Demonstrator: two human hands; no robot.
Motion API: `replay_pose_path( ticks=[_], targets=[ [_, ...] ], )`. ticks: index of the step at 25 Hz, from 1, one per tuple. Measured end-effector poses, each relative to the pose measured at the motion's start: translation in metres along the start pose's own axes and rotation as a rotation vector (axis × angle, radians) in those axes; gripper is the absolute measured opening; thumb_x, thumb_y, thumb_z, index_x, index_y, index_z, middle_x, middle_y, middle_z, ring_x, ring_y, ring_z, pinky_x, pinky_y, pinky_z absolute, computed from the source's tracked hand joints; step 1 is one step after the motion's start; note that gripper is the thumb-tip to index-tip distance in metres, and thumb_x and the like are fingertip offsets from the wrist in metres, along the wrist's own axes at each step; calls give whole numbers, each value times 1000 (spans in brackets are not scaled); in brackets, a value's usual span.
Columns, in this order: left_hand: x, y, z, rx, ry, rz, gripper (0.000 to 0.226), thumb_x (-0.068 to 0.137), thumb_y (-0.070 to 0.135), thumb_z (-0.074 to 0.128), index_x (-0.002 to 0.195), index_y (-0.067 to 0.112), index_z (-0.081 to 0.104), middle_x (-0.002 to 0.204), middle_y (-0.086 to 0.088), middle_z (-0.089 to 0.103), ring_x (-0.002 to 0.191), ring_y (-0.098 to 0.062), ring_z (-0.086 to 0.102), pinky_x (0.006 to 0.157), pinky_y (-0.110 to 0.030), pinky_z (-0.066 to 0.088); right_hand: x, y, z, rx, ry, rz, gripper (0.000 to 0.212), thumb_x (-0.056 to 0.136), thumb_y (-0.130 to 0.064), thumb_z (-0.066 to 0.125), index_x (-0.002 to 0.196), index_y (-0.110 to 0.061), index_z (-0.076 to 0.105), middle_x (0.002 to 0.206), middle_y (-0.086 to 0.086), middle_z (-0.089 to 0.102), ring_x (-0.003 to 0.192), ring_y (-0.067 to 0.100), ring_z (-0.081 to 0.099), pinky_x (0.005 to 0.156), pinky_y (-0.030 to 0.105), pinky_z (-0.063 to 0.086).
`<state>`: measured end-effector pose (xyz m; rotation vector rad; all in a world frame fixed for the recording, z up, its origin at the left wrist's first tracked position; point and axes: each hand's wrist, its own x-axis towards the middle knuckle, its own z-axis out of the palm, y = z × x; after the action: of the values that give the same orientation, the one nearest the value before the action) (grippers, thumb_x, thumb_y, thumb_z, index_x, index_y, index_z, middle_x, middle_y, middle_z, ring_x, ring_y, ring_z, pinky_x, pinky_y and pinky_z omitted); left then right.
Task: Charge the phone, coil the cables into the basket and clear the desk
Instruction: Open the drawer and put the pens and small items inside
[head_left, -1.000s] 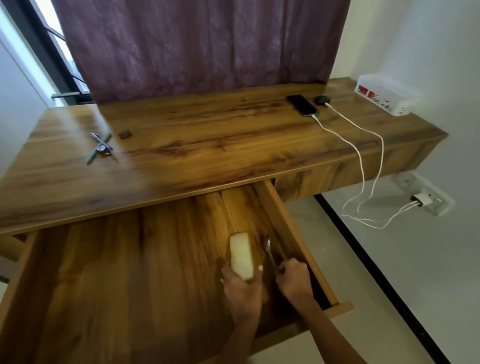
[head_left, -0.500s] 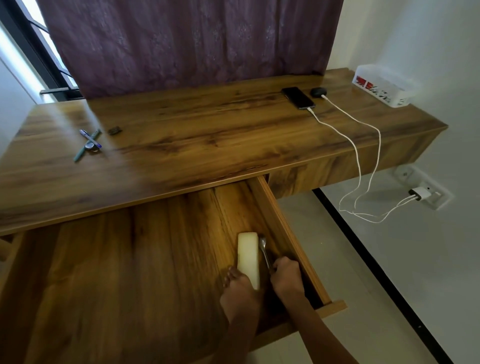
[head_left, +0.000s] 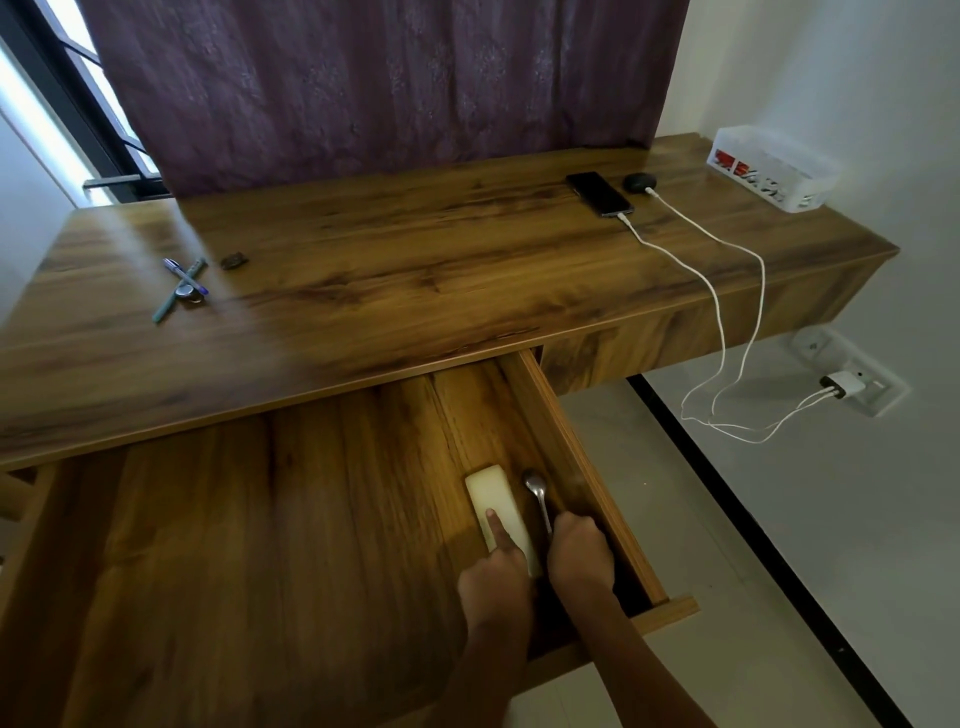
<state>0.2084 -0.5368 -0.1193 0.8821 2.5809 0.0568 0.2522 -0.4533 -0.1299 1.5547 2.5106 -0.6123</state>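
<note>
Both hands in the open drawer (head_left: 260, 545), near right corner.
Left hand (head_left: 493, 577), 1 finger out, presses a white bar (head_left: 498, 506); right hand (head_left: 579, 551) is clamped on a spoon (head_left: 537, 493). Phone (head_left: 598, 193) lies plugged in, far right on the bench (head_left: 389, 291), basket (head_left: 774, 174) beyond.

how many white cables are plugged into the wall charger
2. One white cable runs up to the phone; the other goes to the small black device. Both hang off the desk edge to the charger.

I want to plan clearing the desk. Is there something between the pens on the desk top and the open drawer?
Nothing visible. The pens lie at the desk's left side, and bare wood runs from them to the front edge above the open drawer. Both hands are inside the drawer, far right.
</note>
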Motion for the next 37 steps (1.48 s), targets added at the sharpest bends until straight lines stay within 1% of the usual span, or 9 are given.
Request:
replay_pose_path(
  ticks=[6, 10, 15, 17, 21, 27, 31, 35, 37],
  targets=[
    [-7, -11, -8, 53, 29, 20, 84, 93, 34, 46, 142, 2, -14, 70, -2, 48, 50, -8, 38, 45, -21, 26, -7, -7, -3, -38, 168, -193, 28, 96, -17, 42, 122, -13, 50, 116, 5, 60, 106, 17, 57, 83, 25, 51],
    [-2, -35, -37, -32, 96, 69, 85, 91, 48, 43, 143, 7, -10, 97, -4, 66, 61, -10, 50, 51, -22, 36, -6, -29, -15, 23, 299, -287, 30, 94, -21, 46, 122, -13, 54, 116, 5, 61, 110, 18, 55, 82, 28, 51],
    [21, -76, -108, -102, 345, 58, 58, 95, 43, 33, 144, 13, 18, 101, -4, 68, 89, -20, 65, 74, -30, 47, 1, -114, -45, 99, 408, -477, 17, 88, -19, 57, 98, -10, 66, 96, 7, 67, 96, 23, 61, 67, 31, 52],
    [39, -103, -144, -67, 453, 10, 41, 95, 39, 32, 128, 17, 42, 104, -6, 69, 97, -23, 64, 88, -33, 45, 7, -164, -60, 161, 423, -563, 21, 91, -22, 52, 101, -11, 66, 102, 7, 66, 103, 23, 58, 76, 34, 51],
    [86, -172, -207, -59, 596, -84, 29, 93, 35, 37, 105, 17, 56, 104, -7, 68, 101, -24, 62, 85, -32, 46, 33, -260, -78, 245, 360, -703, 31, 95, -28, 43, 113, -11, 61, 116, 6, 61, 114, 22, 49, 93, 31, 40],
    [176, -285, -255, -280, 627, -205, 41, 90, 31, 49, 124, 10, 46, 121, -10, 59, 106, -24, 58, 86, -32, 46, 89, -401, -52, 318, 139, -731, 30, 94, -29, 47, 117, -13, 57, 121, 5, 57, 114, 19, 48, 94, 30, 40],
    [224, -330, -262, -390, 607, -173, 46, 90, 27, 51, 132, 12, 39, 128, -7, 52, 115, -20, 50, 89, -28, 43, 118, -468, -13, 395, 47, -712, 40, 91, -25, 54, 130, -16, 48, 135, 2, 50, 125, 16, 42, 101, 27, 37],
    [259, -350, -249, -443, 612, -137, 43, 91, 28, 50, 131, 15, 43, 126, -6, 54, 114, -19, 48, 91, -30, 43, 141, -496, 26, 297, 79, -760, 54, 92, -26, 52, 141, -34, 32, 151, -1, 31, 137, 18, 29, 110, 36, 28],
    [270, -353, -239, -435, 690, -165, 35, 91, 32, 48, 123, 16, 51, 117, -5, 60, 111, -18, 49, 88, -31, 43, 147, -502, 32, 207, 177, -761, 48, 93, -29, 47, 139, -33, 34, 148, -2, 38, 131, 19, 35, 105, 38, 30]
  ],
)
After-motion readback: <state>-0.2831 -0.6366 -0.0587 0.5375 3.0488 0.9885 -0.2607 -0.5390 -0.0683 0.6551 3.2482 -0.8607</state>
